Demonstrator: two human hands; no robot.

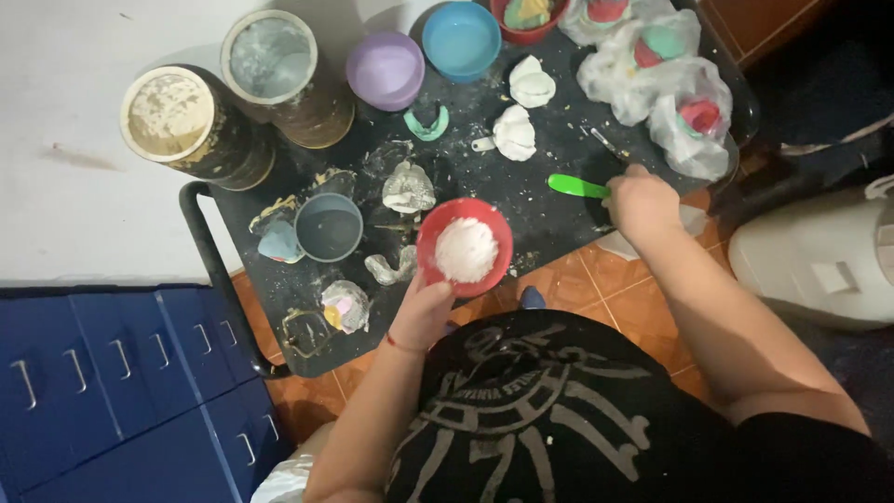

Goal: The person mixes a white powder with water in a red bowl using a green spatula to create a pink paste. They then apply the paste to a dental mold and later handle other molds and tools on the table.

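My left hand (424, 312) grips a red bowl (439, 235) by its near rim, holding it above the front of a small black table (521, 172). A heap of white powder (466, 250) fills the bowl. My right hand (643, 202) is closed on the handle of a green spatula (575, 186), whose blade lies flat on the table pointing left. Two white plaster lumps (515, 132) lie behind the spatula.
Two round tins (186, 116) of powder stand at the table's far left, with purple (385, 69) and blue (461, 39) bowls behind. A grey cup (329, 227) and plaster casts sit left of the red bowl. Plastic bags (670, 79) lie far right. Blue drawers (121, 373) stand left, a white appliance (819, 261) right.
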